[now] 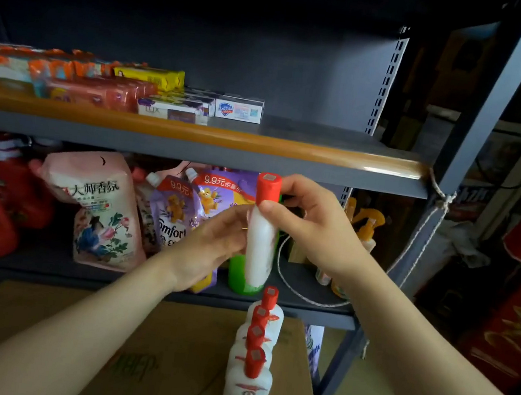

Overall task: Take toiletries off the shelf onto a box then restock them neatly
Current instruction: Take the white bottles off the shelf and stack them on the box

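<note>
White bottle (259,247), red cap, upright between left hand (213,241), right hand (311,227).

A dark grey metal shelving unit (322,169) fills the view, its back panel (238,55) in deep shadow. An orange-brown strip (259,145) edges the upper board. A perforated upright (385,84) catches pale light – the brightest spot here. Thin cord (426,232) is knotted round the right post. Beyond it, red cartons (513,330) stand stacked in the gloom.
</note>
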Available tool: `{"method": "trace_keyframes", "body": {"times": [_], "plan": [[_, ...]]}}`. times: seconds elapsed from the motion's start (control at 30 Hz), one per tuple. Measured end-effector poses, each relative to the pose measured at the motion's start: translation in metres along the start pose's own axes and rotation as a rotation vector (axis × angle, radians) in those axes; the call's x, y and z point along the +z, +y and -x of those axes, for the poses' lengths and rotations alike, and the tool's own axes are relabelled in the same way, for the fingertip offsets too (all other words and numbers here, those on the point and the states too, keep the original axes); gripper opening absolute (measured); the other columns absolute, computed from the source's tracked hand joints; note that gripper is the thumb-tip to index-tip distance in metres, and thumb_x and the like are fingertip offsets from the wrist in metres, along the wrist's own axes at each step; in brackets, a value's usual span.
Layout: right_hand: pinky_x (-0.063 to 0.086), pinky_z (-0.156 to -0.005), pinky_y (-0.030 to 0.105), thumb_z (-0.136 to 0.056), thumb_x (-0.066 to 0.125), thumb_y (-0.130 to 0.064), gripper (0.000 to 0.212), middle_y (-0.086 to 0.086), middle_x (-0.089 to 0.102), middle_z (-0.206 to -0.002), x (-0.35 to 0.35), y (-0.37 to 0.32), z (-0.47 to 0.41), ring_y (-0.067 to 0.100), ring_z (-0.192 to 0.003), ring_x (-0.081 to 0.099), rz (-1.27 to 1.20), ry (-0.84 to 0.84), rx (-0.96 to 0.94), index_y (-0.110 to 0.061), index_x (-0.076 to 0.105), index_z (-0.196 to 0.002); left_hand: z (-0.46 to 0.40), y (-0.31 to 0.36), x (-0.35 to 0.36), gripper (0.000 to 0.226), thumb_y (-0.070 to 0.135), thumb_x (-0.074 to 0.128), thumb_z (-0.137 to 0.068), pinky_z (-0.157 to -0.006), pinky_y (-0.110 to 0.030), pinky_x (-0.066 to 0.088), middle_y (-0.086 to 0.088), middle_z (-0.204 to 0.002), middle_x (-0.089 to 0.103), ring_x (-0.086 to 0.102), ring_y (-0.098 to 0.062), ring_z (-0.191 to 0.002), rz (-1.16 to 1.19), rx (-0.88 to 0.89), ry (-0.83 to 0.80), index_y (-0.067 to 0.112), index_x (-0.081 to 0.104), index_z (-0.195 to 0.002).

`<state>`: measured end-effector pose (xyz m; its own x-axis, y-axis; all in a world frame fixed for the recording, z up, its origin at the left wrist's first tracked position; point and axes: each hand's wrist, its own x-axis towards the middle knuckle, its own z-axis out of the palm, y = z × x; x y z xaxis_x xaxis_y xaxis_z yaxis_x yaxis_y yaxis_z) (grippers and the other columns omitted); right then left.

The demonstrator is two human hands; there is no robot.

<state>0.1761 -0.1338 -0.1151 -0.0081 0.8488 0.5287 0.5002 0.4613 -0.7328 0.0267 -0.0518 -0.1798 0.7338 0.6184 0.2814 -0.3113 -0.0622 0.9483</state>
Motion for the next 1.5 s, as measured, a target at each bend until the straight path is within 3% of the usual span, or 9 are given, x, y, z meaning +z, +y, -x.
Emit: {"method": "trace_keyframes", "body": {"times": [0.1, 0.27, 0.47, 0.77, 0.9, 1.03, 1.23, 1.37, 1.5], "plan": [[0.05, -0.07, 0.039, -0.073, 0.076, -0.032, 0.03, 0.007, 0.064, -0.077, 0.006, 0.002, -0.002, 0.023, -0.071, 0.06, 0.027, 0.135, 0.102, -0.01, 0.056, -0.078, 0.009, -0.004, 0.007, 0.092, 0.05, 0.087, -0.044, -0.088, -0.026, 0.05, 0.005, -0.11, 0.068, 0.06, -0.014, -0.109, -0.019, -0.077, -0.082, 0.013, 0.051, -0.12], [0.039, -0.052, 0.024, -0.074, 0.076, -0.029, 0.033, 0.001, 0.05, -0.063, 0.011, 0.012, -0.004, 0.015, -0.06, 0.05, -0.039, 0.224, 0.367, -0.006, 0.051, -0.079, 0.016, -0.017, 0.017, 0.026, 0.023, 0.066, -0.08, -0.074, -0.023, 0.054, 0.007, -0.09, 0.073, 0.067, -0.008, -0.088, 0.026, -0.22, -0.011, 0.015, 0.056, -0.103], [0.047, -0.075, 0.036, -0.088, 0.061, -0.02, 0.018, 0.007, 0.063, -0.074, 0.005, 0.021, 0.002, 0.022, -0.075, 0.058, -0.577, 0.169, 0.56, -0.002, 0.06, -0.088, 0.02, -0.023, 0.013, 0.087, 0.058, 0.082, -0.052, -0.069, -0.03, 0.055, -0.011, -0.102, 0.07, 0.068, -0.02, -0.086, 0.231, -0.312, -0.096, 0.01, 0.053, -0.119], [0.044, -0.08, 0.035, -0.096, 0.046, -0.029, 0.029, 0.006, 0.062, -0.074, 0.024, 0.047, 0.02, 0.019, -0.071, 0.058, -0.927, 0.1, 0.887, -0.009, 0.06, -0.081, 0.027, -0.021, 0.024, 0.094, 0.068, 0.076, -0.044, -0.063, -0.029, 0.053, -0.015, -0.083, 0.069, 0.065, -0.02, -0.067, 0.379, -0.493, -0.128, 0.01, 0.057, -0.115], [0.043, -0.088, 0.034, -0.095, 0.047, -0.025, 0.021, 0.007, 0.061, -0.087, 0.02, 0.053, 0.022, 0.021, -0.081, 0.056, -0.886, 0.082, 0.799, -0.01, 0.06, -0.089, 0.032, -0.024, 0.028, 0.084, 0.058, 0.083, -0.044, -0.066, -0.029, 0.055, -0.013, -0.089, 0.069, 0.067, -0.02, -0.072, 0.317, -0.48, -0.059, 0.01, 0.059, -0.109], [0.054, -0.082, 0.029, -0.095, 0.046, -0.018, 0.019, 0.004, 0.07, -0.085, 0.008, 0.047, 0.033, 0.019, -0.086, 0.066, -0.702, -0.066, 0.602, -0.008, 0.062, -0.093, 0.034, -0.03, 0.036, 0.042, 0.032, 0.078, -0.067, -0.086, -0.035, 0.053, 0.002, -0.1, 0.068, 0.065, -0.014, -0.094, -0.279, -0.329, 0.069, 0.022, 0.058, -0.103], [0.054, -0.076, 0.024, -0.076, 0.071, -0.036, 0.034, 0.001, 0.069, -0.088, -0.018, 0.043, 0.066, 0.016, -0.084, 0.064, -0.427, -0.275, 0.324, -0.012, 0.065, -0.098, 0.057, -0.034, 0.028, 0.033, 0.023, 0.066, -0.078, -0.084, -0.024, 0.051, 0.015, -0.104, 0.069, 0.063, -0.005, -0.102, -0.339, -0.217, -0.159, 0.028, 0.056, -0.109], [0.054, -0.083, 0.033, -0.075, 0.074, -0.027, 0.037, 0.018, 0.066, -0.1, -0.012, 0.042, 0.085, 0.022, -0.091, 0.064, -0.242, -0.519, 0.223, -0.006, 0.063, -0.104, 0.07, -0.039, 0.01, 0.015, 0.023, 0.054, -0.087, -0.08, -0.015, 0.046, 0.016, -0.092, 0.07, 0.062, -0.001, -0.089, -0.433, -0.161, -0.111, 0.022, 0.062, -0.099], [0.052, -0.074, 0.028, -0.075, 0.073, -0.024, 0.032, -0.001, 0.069, -0.095, 0.01, 0.05, 0.1, 0.009, -0.082, 0.063, 0.199, -0.605, -0.045, -0.011, 0.066, -0.104, 0.072, -0.057, -0.004, 0.015, 0.013, 0.052, -0.093, -0.077, -0.017, 0.048, 0.013, -0.081, 0.07, 0.062, -0.009, -0.08, -0.565, -0.163, 0.023, 0.022, 0.064, -0.095]]}}
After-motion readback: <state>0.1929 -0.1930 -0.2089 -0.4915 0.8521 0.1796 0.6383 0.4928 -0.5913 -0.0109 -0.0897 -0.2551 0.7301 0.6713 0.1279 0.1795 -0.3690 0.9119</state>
